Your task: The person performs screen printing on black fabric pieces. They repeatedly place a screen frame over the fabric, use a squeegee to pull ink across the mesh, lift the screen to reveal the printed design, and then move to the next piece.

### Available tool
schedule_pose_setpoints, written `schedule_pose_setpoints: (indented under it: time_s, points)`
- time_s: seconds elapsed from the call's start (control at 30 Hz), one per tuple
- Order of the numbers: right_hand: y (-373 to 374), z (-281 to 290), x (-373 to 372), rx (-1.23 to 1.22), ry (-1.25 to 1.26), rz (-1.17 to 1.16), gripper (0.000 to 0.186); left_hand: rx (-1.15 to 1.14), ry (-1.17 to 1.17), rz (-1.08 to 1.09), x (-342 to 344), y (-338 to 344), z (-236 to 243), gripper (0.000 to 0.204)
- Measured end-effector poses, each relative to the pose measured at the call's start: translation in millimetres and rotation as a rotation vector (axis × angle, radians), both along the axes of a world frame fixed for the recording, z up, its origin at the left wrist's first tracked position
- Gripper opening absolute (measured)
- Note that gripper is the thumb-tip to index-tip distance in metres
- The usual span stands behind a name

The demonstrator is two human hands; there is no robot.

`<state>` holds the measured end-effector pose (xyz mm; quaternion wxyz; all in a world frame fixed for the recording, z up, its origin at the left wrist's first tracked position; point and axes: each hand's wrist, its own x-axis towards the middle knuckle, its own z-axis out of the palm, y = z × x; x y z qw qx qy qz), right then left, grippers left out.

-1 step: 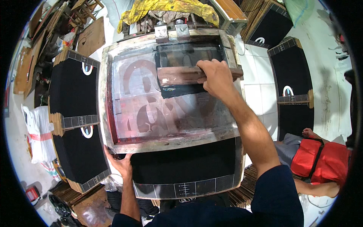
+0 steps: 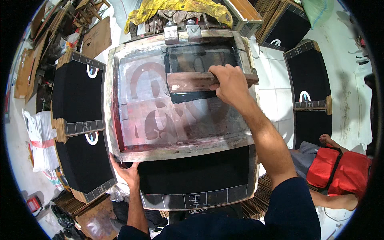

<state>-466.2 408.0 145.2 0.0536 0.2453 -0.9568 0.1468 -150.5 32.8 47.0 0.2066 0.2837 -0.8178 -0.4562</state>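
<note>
Squeegee [image 2: 200, 82] is lying crosswise at the far end of the printing screen frame [image 2: 120, 154], long axis running left-right. Right hand [image 2: 230, 84] is gripping its right half closed; left hand [image 2: 127, 173] is clasping the frame's near-left corner.

Likely a screen-printing workshop, framed mesh screen [image 2: 180, 96], stacked black printed boards [image 2: 78, 96]
</note>
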Motion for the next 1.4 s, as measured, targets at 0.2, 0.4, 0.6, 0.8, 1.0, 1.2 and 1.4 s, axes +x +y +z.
schedule_pose_setpoints:
  time_s: [0.2,0.4,0.6,0.8,1.0,1.2,1.4]
  points:
    - [0.3,-8.6,1.7,0.008,-0.107,0.019,0.040,0.044,0.094,-0.035,-11.4,-0.3,-1.6,0.126]
    - [-8.2,-12.1,-125.4,0.095,-0.181,0.064,0.043,0.093,0.056,-0.012,-9.3,2.8,7.8,0.132]
    - [-16.8,-30.6,-197.8,0.074,0.143,0.003,0.061,0.049,0.061,-0.021,-10.0,0.6,7.6,0.134]
    - [15.2,-24.2,32.2,-0.348,0.191,-0.172,0.044,0.088,0.104,-0.028,-14.0,6.2,11.3,0.132]
    - [17.6,31.9,183.1,-0.433,0.235,-0.152,0.048,0.019,0.229,-0.066,-27.5,18.9,113.1,0.121]
    - [4.4,188.4,74.0,-0.424,0.752,-0.046,0.033,-0.052,0.556,-0.083,-55.6,-76.6,152.9,0.061]
    - [-21.0,303.4,23.1,-0.305,0.391,-0.387,0.053,-0.150,-0.577,-0.154,104.5,-171.9,-112.8,0.036]
